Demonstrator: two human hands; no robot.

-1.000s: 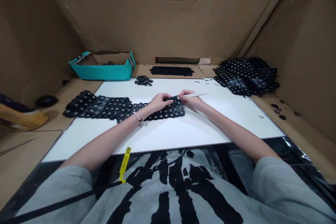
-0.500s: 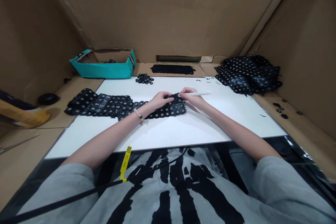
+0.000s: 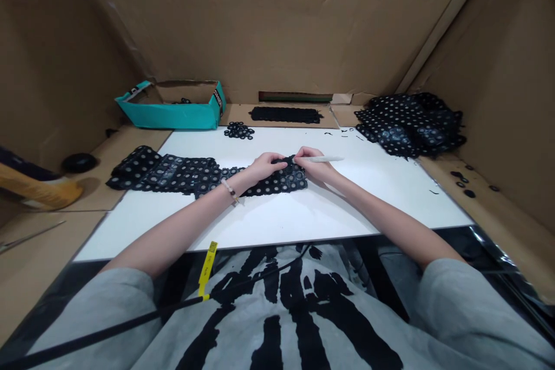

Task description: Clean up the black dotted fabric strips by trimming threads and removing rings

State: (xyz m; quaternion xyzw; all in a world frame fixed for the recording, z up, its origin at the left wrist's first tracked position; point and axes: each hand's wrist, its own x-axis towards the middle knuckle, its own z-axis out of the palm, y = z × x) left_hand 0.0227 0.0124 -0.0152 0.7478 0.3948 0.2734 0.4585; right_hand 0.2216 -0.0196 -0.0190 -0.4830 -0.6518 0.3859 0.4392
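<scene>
Tool (image 3: 323,159) pinched in right hand (image 3: 314,163), perhaps for fine control; left hand (image 3: 262,167) on strip (image 3: 280,185), likely steadying, finger closure unclear.

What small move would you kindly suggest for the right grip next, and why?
Perhaps ease the white pen-like tool slightly along the far edge of the dotted black strip. The right grip holds the tool with its left end apparently at that edge, while the left grip rests on the strip, seemingly steadying it.
</scene>
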